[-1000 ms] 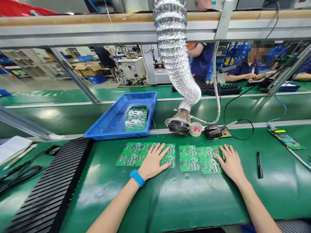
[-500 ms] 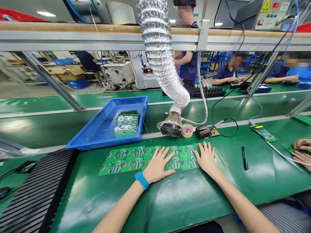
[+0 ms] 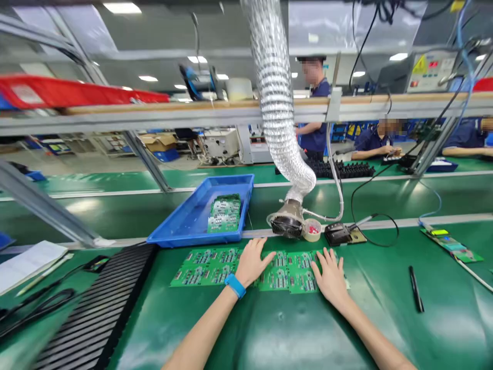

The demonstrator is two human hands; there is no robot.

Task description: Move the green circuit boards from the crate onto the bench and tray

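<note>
Green circuit boards (image 3: 210, 266) lie in a row on the green bench mat, their small components facing up. My left hand (image 3: 252, 263), with a blue wristband (image 3: 234, 285), rests across the middle of the row, fingers stretched and covering part of the boards. At the row's right end, my right hand (image 3: 330, 275) lies flat with fingers spread over the last board (image 3: 302, 272). Neither hand has anything gripped in it. Behind the row, a blue tray (image 3: 181, 234) holds a stack of similar boards (image 3: 224, 213).
A silver duct (image 3: 279, 103) hangs down to a fan hood (image 3: 288, 221). Beside it are a small cup with red bits (image 3: 311, 230) and a soldering-iron holder (image 3: 339, 234). A black pen (image 3: 416, 289) lies right; a black slotted rack (image 3: 96, 308) stands left. Co-workers sit beyond.
The camera view has tilted up and swung left, so the scene sits lower and further right. My left hand's fingers have drawn closer together; my right hand stays on the right-end board.
</note>
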